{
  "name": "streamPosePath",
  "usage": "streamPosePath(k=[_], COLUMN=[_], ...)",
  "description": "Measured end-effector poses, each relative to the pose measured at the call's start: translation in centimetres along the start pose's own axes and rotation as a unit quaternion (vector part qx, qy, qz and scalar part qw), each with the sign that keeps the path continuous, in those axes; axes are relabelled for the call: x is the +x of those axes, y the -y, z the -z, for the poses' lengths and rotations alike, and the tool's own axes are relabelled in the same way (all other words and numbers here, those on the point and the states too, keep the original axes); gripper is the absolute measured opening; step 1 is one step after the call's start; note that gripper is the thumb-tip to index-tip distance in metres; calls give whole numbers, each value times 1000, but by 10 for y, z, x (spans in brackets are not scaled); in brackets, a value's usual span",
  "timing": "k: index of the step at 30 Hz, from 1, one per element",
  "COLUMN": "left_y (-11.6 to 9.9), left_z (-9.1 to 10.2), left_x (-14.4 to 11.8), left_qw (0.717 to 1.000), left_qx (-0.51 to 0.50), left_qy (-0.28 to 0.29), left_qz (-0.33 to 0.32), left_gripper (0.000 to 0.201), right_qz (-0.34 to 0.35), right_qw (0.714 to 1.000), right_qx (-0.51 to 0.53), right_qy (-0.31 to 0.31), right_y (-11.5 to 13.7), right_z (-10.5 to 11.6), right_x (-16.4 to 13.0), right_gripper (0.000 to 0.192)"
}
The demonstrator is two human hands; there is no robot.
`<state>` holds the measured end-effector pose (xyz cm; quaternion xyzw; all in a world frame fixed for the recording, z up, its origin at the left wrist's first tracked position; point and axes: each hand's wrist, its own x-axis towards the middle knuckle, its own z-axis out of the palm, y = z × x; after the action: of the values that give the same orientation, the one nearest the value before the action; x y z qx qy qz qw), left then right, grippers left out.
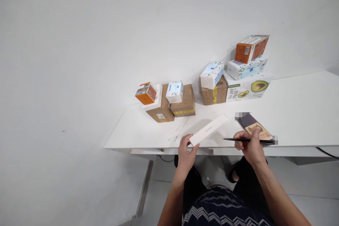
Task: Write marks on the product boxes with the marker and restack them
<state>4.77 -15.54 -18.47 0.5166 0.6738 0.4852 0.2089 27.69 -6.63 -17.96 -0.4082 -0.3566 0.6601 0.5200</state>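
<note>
My left hand (187, 148) grips the near end of a long, slim white box (208, 130) with small red lettering. The box slants up to the right over the white table, its far end pointing away from me. My right hand (250, 144) is closed around a thin black pen (241, 140), held nearly level with its pointed tip toward the left. That tip is apart from the white box. Just beyond my right hand lies a flat, dark, phone-like thing (257, 127) with a tan picture panel; my hand and the pen partly cover it.
On the white table (296, 113), brown cartons (185, 104) at the left bear tissue packs and an orange box (145, 93). Farther right, a tissue pack (212, 74) tops another carton, and an avocado-printed box (247, 89) carries a tissue pack and an orange box (251, 49). A wall stands behind.
</note>
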Motion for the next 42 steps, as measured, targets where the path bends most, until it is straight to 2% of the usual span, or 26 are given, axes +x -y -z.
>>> streamPosePath(k=[2,4,8,11,14,16,20,23,35,42], left_y=[4,8,16,18,17,16,16,17,23,24], left_z=[-3,-7,-12,-14,-15,-16,-19,-21,-23,-23], left_x=[1,2,7,11,12,12,8,6,8,8], left_qw=[999,996,988,985,985,988,998,999,998,998], left_qx=[-27,-53,-101,-114,-120,-112,-41,-3,8,5], left_qy=[31,56,77,88,90,78,40,27,17,20], left_qz=[27,50,83,90,86,74,-9,-41,-56,-55], left_gripper=[35,35,39,45,51,52,28,20,21,21], right_qz=[14,40,96,140,163,167,167,174,212,213], right_qw=[999,995,963,939,921,921,930,919,872,869], right_qx=[-30,-80,-236,-292,-321,-307,-284,-317,-397,-402], right_qy=[27,46,87,119,152,170,164,159,191,194], right_y=[7,14,26,29,23,16,0,-7,-6,-6], right_z=[-5,-11,-27,-42,-59,-69,-81,-81,-83,-82], right_x=[-6,-11,-10,0,16,27,42,45,43,45], right_gripper=[77,69,26,16,14,18,33,35,33,32])
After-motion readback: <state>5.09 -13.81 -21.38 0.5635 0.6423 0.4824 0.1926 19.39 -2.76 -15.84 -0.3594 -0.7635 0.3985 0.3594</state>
